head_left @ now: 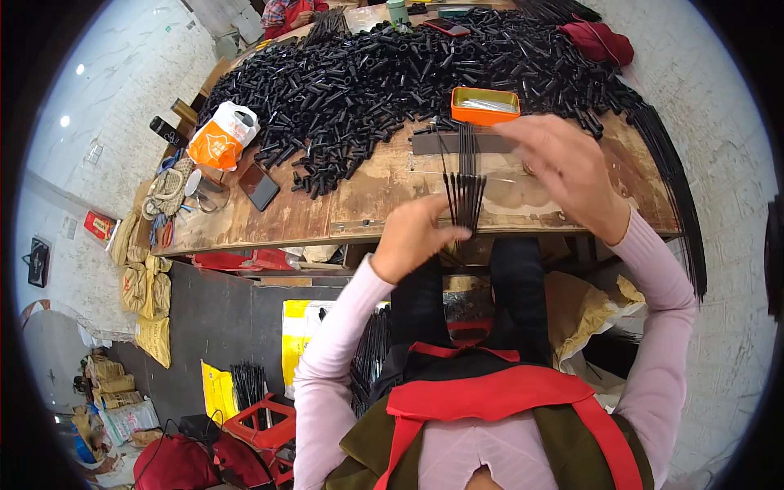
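Nearest: red apron (482, 396) over the person's front, then the wooden table's (367, 208) near edge. Left hand (412, 237) at that edge, thumb across the near ends of a fan of thin black rods (467, 196), fingers beside them; cannot tell whether it actually pinches them. Rods run away from the person, far ends over a dark grey bar (426, 144). Right hand (563, 167) raised right of the rods, fingers partly extended, loosely bent, blurred; cannot tell if anything is pinched. Left on table: dark phone (260, 187), orange-and-white bag (220, 145). Just beyond the bar, orange tin (485, 118). Behind it, wide heap of black tubes (351, 90). Far edge: co-worker (282, 16), plaid sleeve.
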### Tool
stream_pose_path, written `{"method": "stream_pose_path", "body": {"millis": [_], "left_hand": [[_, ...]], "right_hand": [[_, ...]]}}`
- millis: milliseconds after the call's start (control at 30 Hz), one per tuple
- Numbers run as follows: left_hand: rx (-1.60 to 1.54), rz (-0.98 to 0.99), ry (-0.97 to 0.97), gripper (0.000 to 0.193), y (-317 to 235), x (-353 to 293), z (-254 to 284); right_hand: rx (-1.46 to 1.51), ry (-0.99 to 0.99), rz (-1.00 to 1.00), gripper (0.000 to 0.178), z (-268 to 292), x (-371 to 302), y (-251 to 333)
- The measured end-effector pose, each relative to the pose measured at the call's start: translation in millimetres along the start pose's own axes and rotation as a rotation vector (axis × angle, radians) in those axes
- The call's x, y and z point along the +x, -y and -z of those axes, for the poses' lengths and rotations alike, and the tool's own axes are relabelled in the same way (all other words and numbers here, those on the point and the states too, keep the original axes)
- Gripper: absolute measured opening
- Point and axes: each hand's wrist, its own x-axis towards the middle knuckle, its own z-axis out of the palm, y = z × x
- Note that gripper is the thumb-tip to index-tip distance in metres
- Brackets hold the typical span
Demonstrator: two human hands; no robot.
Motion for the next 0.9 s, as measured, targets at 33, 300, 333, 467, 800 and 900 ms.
{"method": "stream_pose_path", "body": {"millis": [33, 300, 333, 467, 800, 900], "left_hand": [[0.548, -0.166, -0.091, 0.058, 25, -4, -3], [1.036, -0.457, -0.044, 0.078, 75, 24, -10], [0.961, -0.47, -0.026, 0.074, 79, 24, -9], [0.988, -0.434, 0.024, 0.075, 64, 33, -14], [1.327, -0.4, 0.139, 0.107, 63, 47, -3], [1.3, -0.355, 0.141, 0.108, 61, 50, -3]], "right_hand": [[0.102, 0.05, -0.211, 0.023, -2, -8, -11], [0.109, 0.343, -0.468, 0.019, -55, -54, -102], [0.102, 0.362, -0.483, 0.018, -63, -49, -112], [-0.014, 0.353, -0.411, 0.016, -114, -29, -175], [-0.166, 0.582, -0.48, 0.014, -162, -27, -243], [-0.132, 0.447, -0.458, 0.013, -140, -16, -223]]}}
